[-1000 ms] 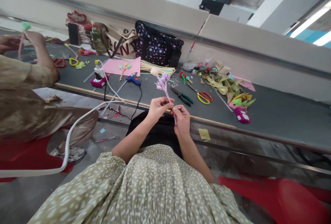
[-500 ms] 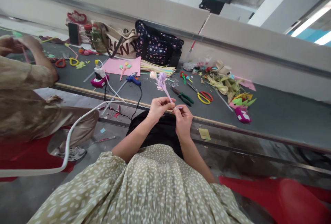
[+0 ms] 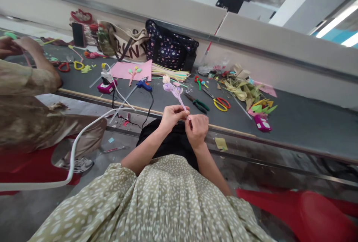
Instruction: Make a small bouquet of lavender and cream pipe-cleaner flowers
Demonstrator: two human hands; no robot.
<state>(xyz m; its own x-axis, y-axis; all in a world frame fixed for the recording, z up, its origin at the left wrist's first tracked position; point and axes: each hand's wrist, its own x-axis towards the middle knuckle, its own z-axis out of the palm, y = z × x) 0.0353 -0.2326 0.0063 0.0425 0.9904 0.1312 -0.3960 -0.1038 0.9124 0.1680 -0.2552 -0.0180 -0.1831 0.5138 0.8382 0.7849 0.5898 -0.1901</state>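
Between my hands is a small craft flower sprig [image 3: 175,90], with lilac and cream blooms on a thin lilac stem tilted up to the left. My left hand [image 3: 172,118] pinches the stem below the blooms. Close beside it, my right hand [image 3: 197,128] is closed at the stem's lower end, its fingertips partly hidden behind the back of the hand. On the table just beyond lie green-handled pliers [image 3: 199,104] and scissors [image 3: 219,102] with red and yellow handles. A blue glue gun [image 3: 144,85] rests to the left.
A pink sheet [image 3: 120,69] carries another small craft flower. Behind it are pale strips [image 3: 170,72] and a dotted bag [image 3: 170,46]. Dried husks [image 3: 243,89] lie to the right. A white cable [image 3: 81,134] crosses at left, near a co-worker's arm [image 3: 30,79].
My right hand has rolled over, its back now facing up. The flower sprig has turned about its stem, its blooms shifting slightly left and down. My left hand stays nearly in place.
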